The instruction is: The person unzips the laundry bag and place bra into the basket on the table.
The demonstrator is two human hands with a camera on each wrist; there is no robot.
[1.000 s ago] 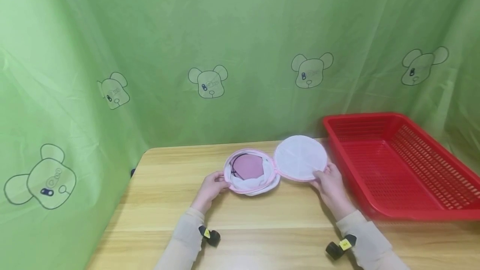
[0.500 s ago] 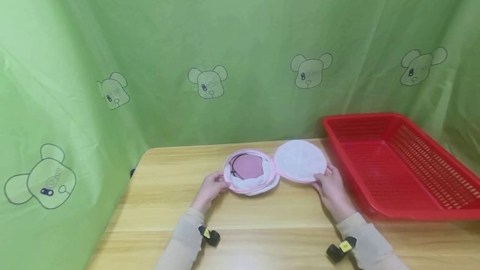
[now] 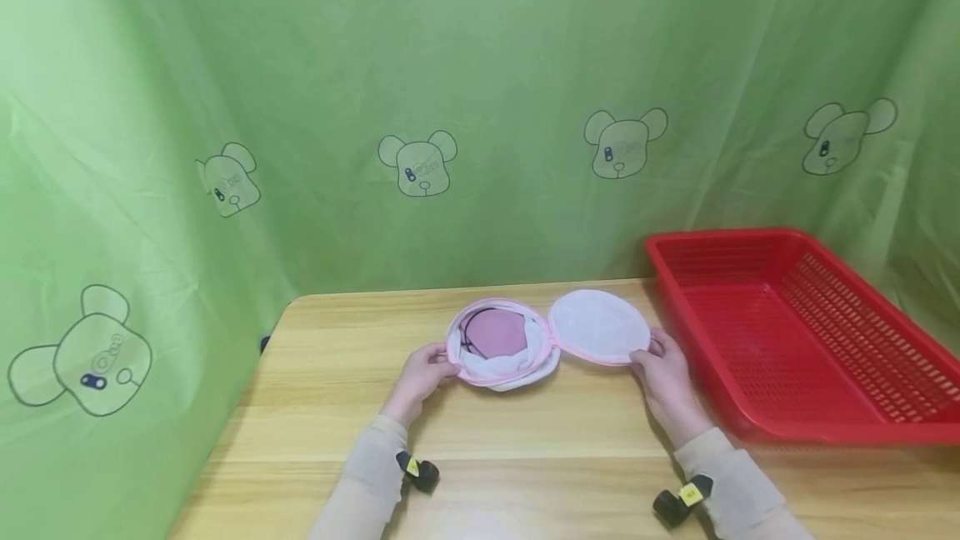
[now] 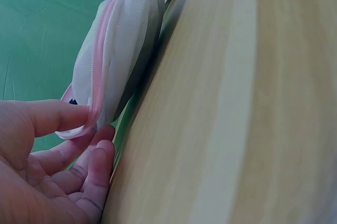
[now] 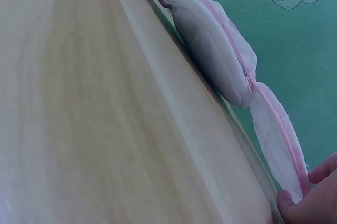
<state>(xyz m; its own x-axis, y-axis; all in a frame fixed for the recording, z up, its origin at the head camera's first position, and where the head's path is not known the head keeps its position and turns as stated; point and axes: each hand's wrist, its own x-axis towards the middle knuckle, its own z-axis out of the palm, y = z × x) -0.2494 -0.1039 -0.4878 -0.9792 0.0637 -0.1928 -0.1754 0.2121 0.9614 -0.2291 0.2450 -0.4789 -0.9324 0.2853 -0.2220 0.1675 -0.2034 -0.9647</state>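
A round white mesh laundry bag (image 3: pixel 517 375) with a pink zipper edge lies unzipped on the table, its round lid (image 3: pixel 600 325) folded out to the right. Inside it sits a pink item (image 3: pixel 497 333) with a thin black cord; its kind cannot be told. My left hand (image 3: pixel 420 377) pinches the bag's left rim between thumb and fingers, as the left wrist view shows at the zipper (image 4: pixel 96 71). At the lid's right edge, my right hand (image 3: pixel 663 373) grips the rim. In the right wrist view the lid (image 5: pixel 276 134) slopes down from the bag's body towards my fingers.
A red plastic basket (image 3: pixel 738 407) with slotted walls stands at the right, close to my right hand. Behind the wooden table (image 3: pixel 525 457) hangs a green curtain (image 3: pixel 510 215) with bear-head prints. Each wrist carries a small black camera.
My right hand has lowered the lid, which now lies flatter than a second ago. The left hand and the bag's body have stayed in place.
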